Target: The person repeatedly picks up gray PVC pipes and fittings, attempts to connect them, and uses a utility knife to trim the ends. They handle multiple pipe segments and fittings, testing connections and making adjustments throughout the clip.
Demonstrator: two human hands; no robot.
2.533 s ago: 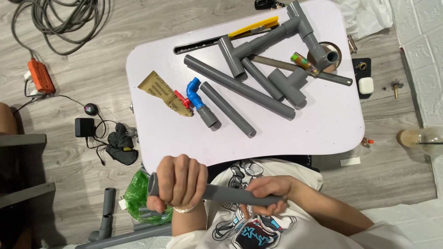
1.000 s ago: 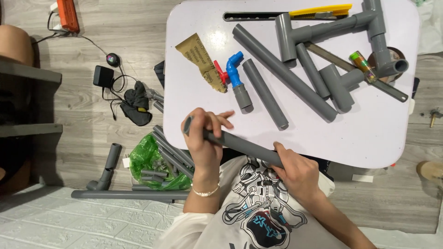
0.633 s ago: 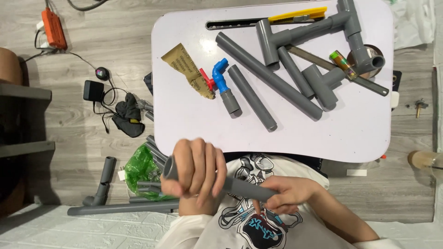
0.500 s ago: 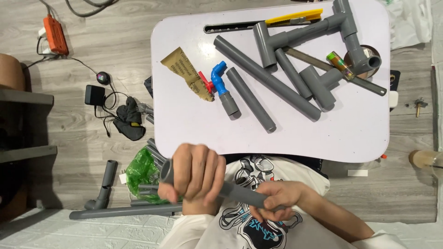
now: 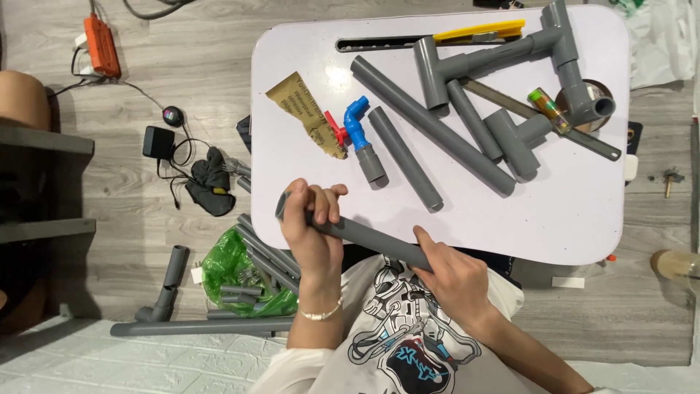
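Two hands: gripping one grey pipe (image 5: 364,237) above the table (image 5: 569,219) near edge.
Left hand (image 5: 310,226): fingers wrapping the open end.
Right hand (image 5: 448,273): fingers closing around the lower end.
Doing it well: keeping both grips firm, pipe level.

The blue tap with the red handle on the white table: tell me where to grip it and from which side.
Probably grip the grey threaded stub at the lower end of the blue tap, coming from above with fingers on its left and right. It is straight and round, and bare table lies below it. The red handle juts out left toward the sandpaper sheet, crowding that side.
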